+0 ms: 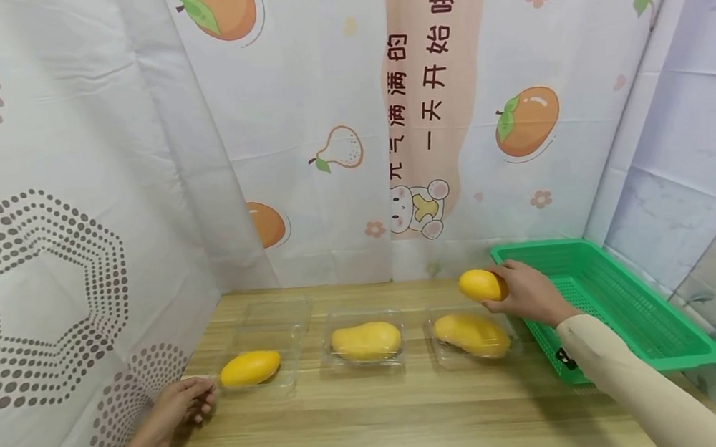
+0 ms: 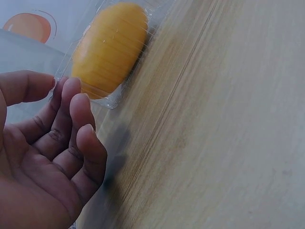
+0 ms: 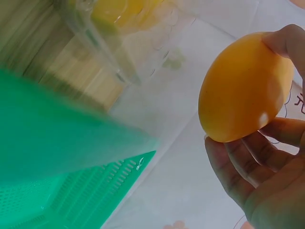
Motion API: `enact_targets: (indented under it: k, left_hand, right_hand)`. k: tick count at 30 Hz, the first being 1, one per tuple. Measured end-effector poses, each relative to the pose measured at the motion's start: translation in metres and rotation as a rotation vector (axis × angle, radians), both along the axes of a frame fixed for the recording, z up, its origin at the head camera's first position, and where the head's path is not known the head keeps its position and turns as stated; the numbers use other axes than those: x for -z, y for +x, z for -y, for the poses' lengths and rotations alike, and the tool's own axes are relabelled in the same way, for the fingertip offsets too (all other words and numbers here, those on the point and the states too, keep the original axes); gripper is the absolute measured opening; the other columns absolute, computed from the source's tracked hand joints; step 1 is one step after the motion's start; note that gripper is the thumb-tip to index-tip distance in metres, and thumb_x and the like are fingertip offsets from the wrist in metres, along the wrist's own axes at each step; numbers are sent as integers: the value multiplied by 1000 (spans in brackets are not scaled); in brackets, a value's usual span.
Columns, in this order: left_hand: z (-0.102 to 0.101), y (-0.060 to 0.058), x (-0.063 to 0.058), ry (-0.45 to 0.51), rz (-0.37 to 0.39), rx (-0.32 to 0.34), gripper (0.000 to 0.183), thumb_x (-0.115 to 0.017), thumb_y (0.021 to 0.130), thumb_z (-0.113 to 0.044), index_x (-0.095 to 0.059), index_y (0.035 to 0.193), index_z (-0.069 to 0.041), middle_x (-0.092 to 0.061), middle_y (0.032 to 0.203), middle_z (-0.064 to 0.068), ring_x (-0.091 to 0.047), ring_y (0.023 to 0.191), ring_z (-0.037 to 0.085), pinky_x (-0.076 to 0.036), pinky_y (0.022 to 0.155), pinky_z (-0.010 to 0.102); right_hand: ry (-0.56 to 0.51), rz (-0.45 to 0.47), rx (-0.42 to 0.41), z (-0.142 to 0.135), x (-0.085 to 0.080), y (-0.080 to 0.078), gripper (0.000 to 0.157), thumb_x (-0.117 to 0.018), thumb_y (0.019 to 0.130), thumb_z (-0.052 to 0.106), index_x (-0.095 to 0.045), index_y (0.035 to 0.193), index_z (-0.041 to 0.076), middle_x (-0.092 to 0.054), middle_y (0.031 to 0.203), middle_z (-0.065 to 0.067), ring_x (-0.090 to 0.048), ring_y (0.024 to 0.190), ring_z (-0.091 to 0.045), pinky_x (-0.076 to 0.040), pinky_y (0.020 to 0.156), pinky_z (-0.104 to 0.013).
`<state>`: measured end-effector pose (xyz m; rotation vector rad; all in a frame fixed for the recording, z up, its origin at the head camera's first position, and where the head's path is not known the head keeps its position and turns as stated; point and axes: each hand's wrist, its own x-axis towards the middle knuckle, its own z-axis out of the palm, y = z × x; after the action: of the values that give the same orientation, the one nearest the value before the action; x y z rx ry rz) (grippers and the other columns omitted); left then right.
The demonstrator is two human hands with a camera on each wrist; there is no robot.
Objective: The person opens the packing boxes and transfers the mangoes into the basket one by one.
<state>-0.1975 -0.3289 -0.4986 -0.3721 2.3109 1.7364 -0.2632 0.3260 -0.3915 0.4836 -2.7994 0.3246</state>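
My right hand (image 1: pixel 526 293) grips a yellow mango (image 1: pixel 480 285) between thumb and fingertips, raised over the back of the right-hand clear box and beside the green basket (image 1: pixel 659 324). At the left, a yellow mango (image 1: pixel 250 368) lies in a clear plastic box (image 1: pixel 285 383) whose lid (image 1: pixel 272 314) is folded back. My left hand (image 1: pixel 178 406) pinches that box's left edge between thumb and forefinger; its other fingers curl loosely in the left wrist view. Yellow fruit (image 1: pixel 366 341) sits in the middle clear box, and more yellow fruit (image 1: pixel 472 335) in the right one.
The three clear boxes stand in a row on the wooden table (image 1: pixel 377 423). The basket stands at the table's right side, its rim close to the right forearm. Printed curtains (image 1: pixel 318 76) hang behind the table and along both sides.
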Motion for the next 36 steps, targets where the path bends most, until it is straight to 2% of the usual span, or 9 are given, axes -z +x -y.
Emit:
enact_targets:
  k: [4, 10, 18, 28, 36]
  left_hand:
    - [1, 1, 0, 10, -7, 20, 37, -51, 99, -29, -58, 109, 6, -63, 88, 10, -56, 70, 18, -51, 60, 34]
    - [1, 0, 0, 11, -5, 13, 37, -51, 99, -29, -59, 109, 6, -63, 88, 10, -56, 71, 19, -51, 60, 34]
    - [1, 0, 1, -3, 6, -8, 38, -53, 97, -30, -59, 109, 6, -63, 88, 10, -56, 73, 20, -51, 61, 34]
    - [2, -1, 4, -2, -16, 3, 37, -53, 97, -29, -59, 109, 5, -63, 88, 10, -57, 74, 20, -51, 61, 34]
    - [2, 0, 4, -3, -23, 8, 37, -54, 97, -29, -59, 108, 5, -63, 88, 10, -57, 75, 20, -51, 62, 34]
  right_hand:
    - [1, 7, 5, -9, 1, 2, 67, -76, 74, 49, -61, 123, 6, -59, 102, -11, -52, 77, -20, -47, 64, -37]
    - [-10, 0, 16, -22, 1, 6, 68, -76, 75, 49, -60, 122, 2, -60, 108, -16, -54, 81, -23, -48, 66, -41]
    - [-27, -9, 27, -42, 3, 11, 80, -68, 74, 64, -59, 121, 0, -59, 103, -15, -53, 77, -21, -45, 62, -36]
    - [-32, -13, 68, -63, 1, 24, 66, -76, 76, 45, -60, 119, -1, -60, 100, -15, -51, 72, -19, -41, 58, -32]
    - [-20, -17, 85, -79, 2, 33, 73, -75, 75, 52, -59, 119, -4, -60, 99, -17, -51, 72, -20, -41, 56, -32]
